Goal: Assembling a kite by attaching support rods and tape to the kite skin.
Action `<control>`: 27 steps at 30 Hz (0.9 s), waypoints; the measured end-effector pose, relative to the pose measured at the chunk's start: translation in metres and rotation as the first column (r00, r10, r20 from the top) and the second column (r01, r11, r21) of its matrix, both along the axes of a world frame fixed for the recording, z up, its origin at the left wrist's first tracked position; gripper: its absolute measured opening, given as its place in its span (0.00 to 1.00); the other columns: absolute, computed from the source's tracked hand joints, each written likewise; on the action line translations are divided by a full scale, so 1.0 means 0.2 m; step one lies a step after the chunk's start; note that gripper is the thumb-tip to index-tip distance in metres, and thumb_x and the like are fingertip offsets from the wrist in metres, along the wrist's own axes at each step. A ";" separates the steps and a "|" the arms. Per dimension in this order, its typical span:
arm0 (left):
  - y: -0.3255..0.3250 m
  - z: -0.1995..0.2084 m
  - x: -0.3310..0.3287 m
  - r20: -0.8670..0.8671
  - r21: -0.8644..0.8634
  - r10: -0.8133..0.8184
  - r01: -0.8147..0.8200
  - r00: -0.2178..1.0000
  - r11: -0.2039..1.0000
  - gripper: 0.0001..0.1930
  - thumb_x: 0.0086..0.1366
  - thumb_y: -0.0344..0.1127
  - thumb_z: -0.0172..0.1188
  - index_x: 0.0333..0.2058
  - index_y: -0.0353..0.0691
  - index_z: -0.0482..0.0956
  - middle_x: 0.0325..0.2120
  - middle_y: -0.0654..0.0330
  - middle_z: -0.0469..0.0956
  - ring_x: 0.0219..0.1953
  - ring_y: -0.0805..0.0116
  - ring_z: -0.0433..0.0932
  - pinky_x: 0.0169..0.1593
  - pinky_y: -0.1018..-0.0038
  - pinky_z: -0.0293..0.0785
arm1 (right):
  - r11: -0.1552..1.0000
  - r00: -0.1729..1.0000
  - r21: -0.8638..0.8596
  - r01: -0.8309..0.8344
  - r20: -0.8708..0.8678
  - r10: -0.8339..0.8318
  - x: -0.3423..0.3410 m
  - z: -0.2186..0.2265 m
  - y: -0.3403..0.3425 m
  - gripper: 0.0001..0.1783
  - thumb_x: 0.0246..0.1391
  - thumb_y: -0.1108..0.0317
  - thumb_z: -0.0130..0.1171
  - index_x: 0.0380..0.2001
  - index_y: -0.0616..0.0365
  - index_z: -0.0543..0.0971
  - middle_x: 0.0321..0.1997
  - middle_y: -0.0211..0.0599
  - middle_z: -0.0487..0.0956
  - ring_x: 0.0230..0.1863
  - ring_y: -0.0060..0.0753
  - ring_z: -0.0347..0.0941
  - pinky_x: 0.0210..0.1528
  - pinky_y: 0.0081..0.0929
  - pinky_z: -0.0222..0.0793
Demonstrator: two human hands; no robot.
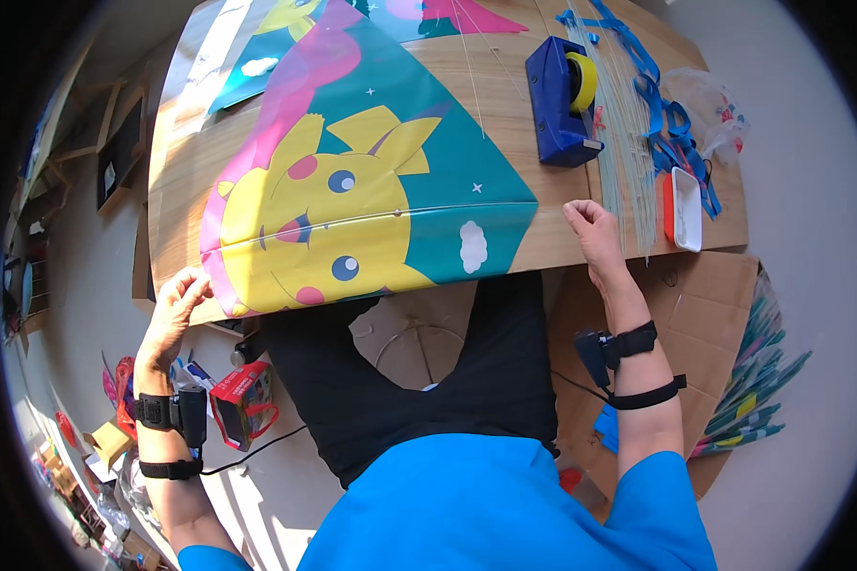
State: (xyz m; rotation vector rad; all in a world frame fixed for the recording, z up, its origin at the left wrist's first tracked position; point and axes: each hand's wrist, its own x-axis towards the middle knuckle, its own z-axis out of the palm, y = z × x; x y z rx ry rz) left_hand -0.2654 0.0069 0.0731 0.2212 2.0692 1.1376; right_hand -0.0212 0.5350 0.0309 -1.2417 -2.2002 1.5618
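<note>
A kite sheet (448,190) lies on the wooden table in front of me, printed with a yellow cartoon character on teal and pink. A straight seam or thin rod crosses it from left to right. By its lower left edge, the fingers of my left hand (183,297) are pinched together; whether they hold the edge is hard to see. My right hand (598,240) is just beyond the sheet's right tip, thumb and fingers pinched, a small gap from it. Anything in that pinch is too small to make out.
A blue tape dispenser (554,114) with yellow tape stands at the right. Beside it are thin pale rods (628,143), blue ribbon (674,124), a white-and-red tray (686,211) and a plastic bag (709,105). More printed sheets lie at the back. A cardboard box (690,333) is below right.
</note>
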 end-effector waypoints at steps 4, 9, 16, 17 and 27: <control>0.05 -0.10 -0.09 -0.011 -0.011 0.016 -0.016 1.000 1.000 0.11 0.68 0.43 0.57 0.34 0.42 0.75 0.29 0.69 0.72 0.36 0.78 0.69 0.47 0.78 0.64 | 0.996 0.995 0.088 -0.009 0.099 0.001 -0.08 -0.13 0.03 0.10 0.55 0.66 0.62 0.35 0.63 0.81 0.28 0.29 0.78 0.31 0.20 0.71 0.36 0.21 0.68; 0.06 -0.19 -0.11 -0.013 0.005 0.042 -0.042 0.999 0.999 0.10 0.69 0.41 0.57 0.37 0.39 0.76 0.31 0.71 0.71 0.39 0.80 0.67 0.49 0.80 0.63 | 0.992 0.985 0.129 -0.016 0.174 -0.007 -0.13 -0.17 0.03 0.10 0.58 0.65 0.61 0.34 0.61 0.80 0.28 0.22 0.75 0.30 0.15 0.66 0.33 0.18 0.62; 0.16 -0.16 -0.07 0.033 -0.008 0.161 -0.161 0.986 0.987 0.11 0.68 0.40 0.58 0.43 0.42 0.77 0.37 0.70 0.72 0.41 0.80 0.67 0.49 0.80 0.64 | 0.998 0.989 -0.054 -0.040 0.137 0.047 -0.04 -0.21 0.14 0.09 0.60 0.64 0.58 0.38 0.58 0.78 0.30 0.19 0.71 0.32 0.13 0.61 0.36 0.16 0.57; 0.14 -0.16 -0.05 0.041 -0.001 0.168 -0.168 0.985 0.986 0.12 0.69 0.41 0.57 0.45 0.42 0.77 0.40 0.69 0.73 0.45 0.80 0.68 0.53 0.77 0.63 | 0.995 0.991 -0.083 -0.056 0.113 0.065 -0.03 -0.21 0.16 0.10 0.61 0.64 0.58 0.39 0.58 0.78 0.31 0.19 0.70 0.33 0.13 0.61 0.37 0.16 0.57; 0.15 -0.20 -0.02 0.033 0.012 0.198 -0.199 0.980 0.980 0.10 0.68 0.42 0.57 0.40 0.42 0.76 0.44 0.68 0.73 0.46 0.78 0.68 0.53 0.77 0.64 | 0.994 0.983 -0.046 -0.102 0.147 0.108 0.03 -0.29 0.27 0.12 0.61 0.63 0.58 0.41 0.60 0.77 0.37 0.24 0.74 0.40 0.16 0.65 0.45 0.16 0.59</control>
